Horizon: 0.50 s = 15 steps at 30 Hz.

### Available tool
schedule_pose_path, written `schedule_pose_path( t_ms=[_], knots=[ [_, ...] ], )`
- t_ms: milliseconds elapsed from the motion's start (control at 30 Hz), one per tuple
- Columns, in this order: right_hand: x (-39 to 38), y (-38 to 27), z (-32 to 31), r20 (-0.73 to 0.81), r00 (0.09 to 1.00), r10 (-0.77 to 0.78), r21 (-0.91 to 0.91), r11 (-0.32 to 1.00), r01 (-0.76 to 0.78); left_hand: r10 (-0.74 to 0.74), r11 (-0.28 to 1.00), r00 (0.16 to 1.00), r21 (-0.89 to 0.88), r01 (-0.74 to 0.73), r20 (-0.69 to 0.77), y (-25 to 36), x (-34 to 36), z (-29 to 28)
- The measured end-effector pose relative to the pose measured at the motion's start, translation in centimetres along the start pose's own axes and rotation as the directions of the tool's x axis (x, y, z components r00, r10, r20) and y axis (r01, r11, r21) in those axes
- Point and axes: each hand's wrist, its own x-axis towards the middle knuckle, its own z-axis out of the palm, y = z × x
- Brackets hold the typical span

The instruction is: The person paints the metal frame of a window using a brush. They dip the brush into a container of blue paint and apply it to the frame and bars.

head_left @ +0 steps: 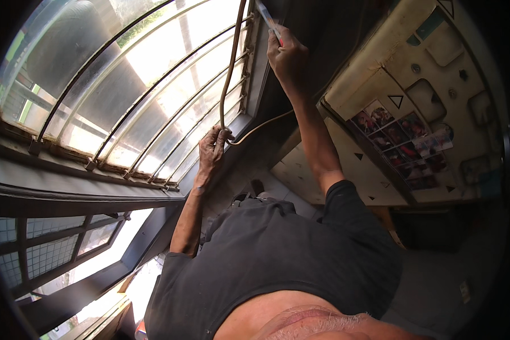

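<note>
My left hand (212, 148) is closed around a tan cable (230, 73) beside the barred window. Above that hand the cable runs up and out of the top edge; below it, it bends and trails off to the right, passing behind my right forearm. My right hand (288, 52) is raised higher, near the dark edge of the window frame. Its fingers grip a slim, pen-like tool (269, 20) with a pale shaft and a red part near the fingers. Shadow hides what the tool's far end meets, and its exact kind I cannot make out.
The window (147, 90) with metal bars fills the upper left. Below it stands an open framed window or door panel (54, 238). A worn cream cabinet (351, 161) with stickers and a photo sheet (405, 144) stands at the right. Tiled floor (232, 184) shows beneath my arms.
</note>
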Motion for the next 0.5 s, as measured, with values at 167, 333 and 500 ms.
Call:
schedule_pose_path(
  t_ms=[167, 333, 500],
  knots=[
    [-4.6, -0.4, -1.8, 0.051, 0.995, 0.09, 0.026, 0.995, -0.092, 0.004, 1.0, 1.0, -0.019, -0.004, -0.013, -1.2, -0.1, -0.2],
    [-7.8, 0.8, -0.7, 0.176, 0.971, 0.163, -0.008, 0.986, -0.164, 0.083, 0.995, 0.994, -0.05, -0.087, -0.075, -1.3, 0.3, 0.2],
    [-4.2, 2.0, 2.1, 0.214, 0.964, 0.158, -0.066, 0.987, -0.147, -0.007, 1.0, 1.0, 0.001, 0.007, 0.006, -0.8, 0.1, -0.2]
  ],
)
